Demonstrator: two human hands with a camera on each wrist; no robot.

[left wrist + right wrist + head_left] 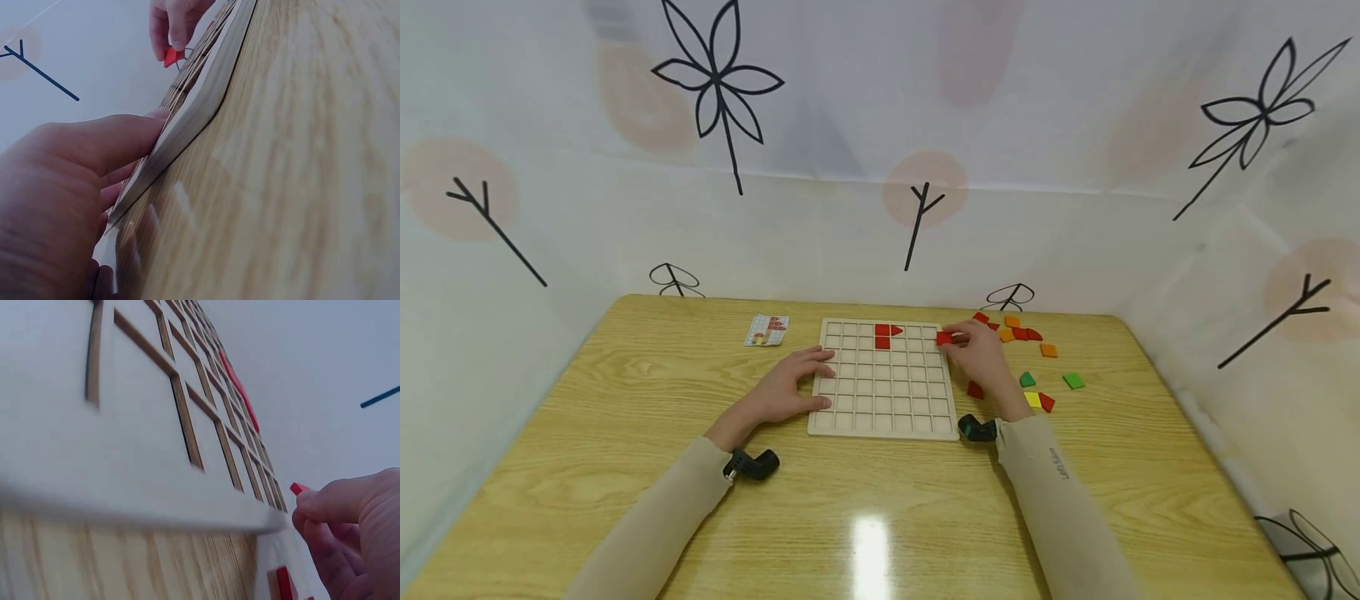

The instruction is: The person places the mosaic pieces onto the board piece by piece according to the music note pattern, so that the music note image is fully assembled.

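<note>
A pale wooden grid board (880, 421) lies on the table. In its upper rows sit two red square tiles (882, 342) and a red pointed tile (897, 331). My left hand (786, 387) rests along the board's left edge with its fingers spread. In the left wrist view the thumb (134, 140) touches the rim. Over the board's upper right corner my right hand (981, 354) pinches a red tile (943, 338), square-looking from above. That tile (299, 488) shows between thumb and finger in the right wrist view, raised off the board.
Right of the board lie scattered tiles: several red ones, an orange tile (1048, 351), a dark green tile (1027, 379), a light green tile (1073, 381) and a yellow tile (1032, 400). A printed pattern card (767, 330) lies left of the board. A patterned cloth (820, 242) hangs behind the table.
</note>
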